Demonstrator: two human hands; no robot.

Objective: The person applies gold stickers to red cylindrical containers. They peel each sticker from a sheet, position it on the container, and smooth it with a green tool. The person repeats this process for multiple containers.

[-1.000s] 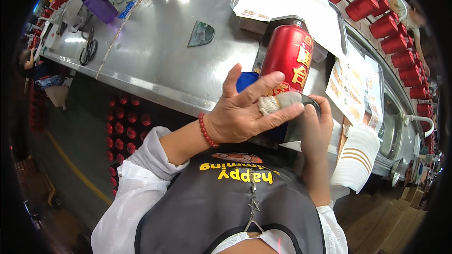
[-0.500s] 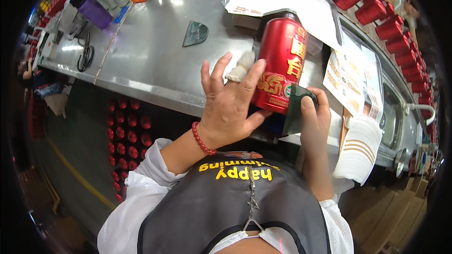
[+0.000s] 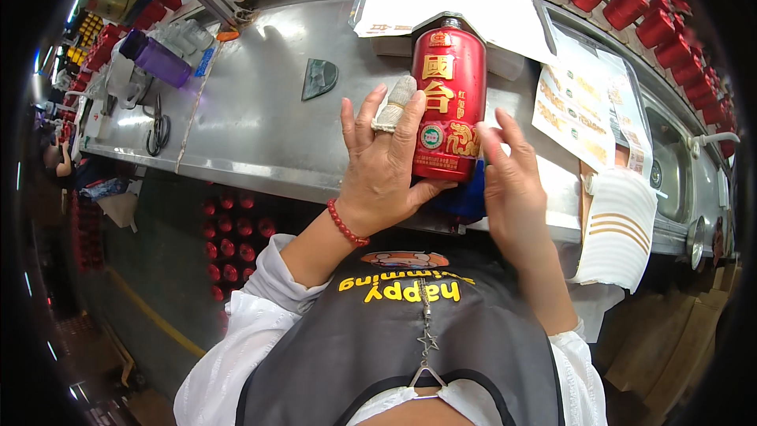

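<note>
A red bottle [image 3: 448, 102] with gold characters and a gold emblem lies tilted, its dark-capped neck pointing away from me. Along its left side my left hand [image 3: 384, 146] grips it, with the thumb under the base. A pale cloth cover [image 3: 398, 102] wraps one of that hand's fingers. At the bottle's lower right edge my right hand [image 3: 512, 181] is raised with its fingers apart, slightly blurred; I see nothing in it. Left of the bottle, a dark green translucent scraper plate [image 3: 321, 79] lies on the metal bench. Something blue [image 3: 465, 199] shows beneath the bottle's base.
A white sheet-covered tray [image 3: 465, 0] stands behind the bottle. Printed label sheets [image 3: 579, 114] and a folded striped white towel [image 3: 619, 229] lie right, near a sink [image 3: 670, 173]. Scissors [image 3: 158, 128] and a purple bottle [image 3: 155, 57] are left. Several red bottles [image 3: 623, 6] line the back.
The red bottle has turned about its length, bringing its main characters to face up. A green scraper plate in my right hand is no longer visible there; its fingers have straightened.
</note>
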